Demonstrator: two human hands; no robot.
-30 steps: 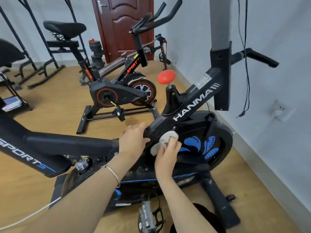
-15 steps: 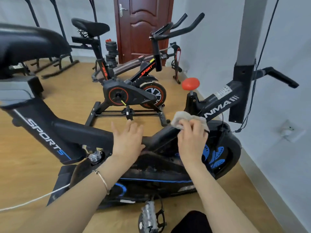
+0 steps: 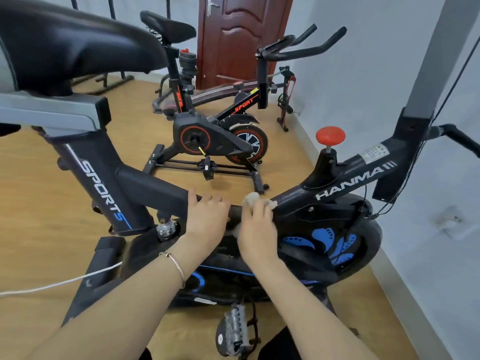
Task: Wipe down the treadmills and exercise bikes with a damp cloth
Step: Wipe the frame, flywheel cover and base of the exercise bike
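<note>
The right hand (image 3: 257, 227) is closed on a pale, bunched cloth (image 3: 253, 198), fingers curled over it and pressing it onto the top of the black frame tube (image 3: 155, 188) of the HANMA exercise bike (image 3: 348, 178). Just beside it, at 9 o'clock, the left hand (image 3: 207, 216) has its fingers folded over the same tube, thumb on the far side, steadying the bike.

The step looks like wiping the main frame. To do it well, keep the cloth flat and wrapped partly round the tube so the sides get cleaned too. Stroke towards 2 o'clock along the lettering, then work round the base of the red knob (image 3: 330, 135), where grime tends to collect. The left hand should shift aside so the patch under it is not missed.

Further out:
- The flywheel cover (image 3: 368, 229) with blue markings sits at 4 o'clock.
- A metal pedal (image 3: 235, 328) sits at 6 o'clock.
- The black saddle (image 3: 78, 42) sits at 10 o'clock.
- At 12 o'clock a second, red-trimmed SPORT bike (image 3: 207, 136) stands well apart, before a brown door (image 3: 233, 35). I judge it is not yet wiped.
</note>
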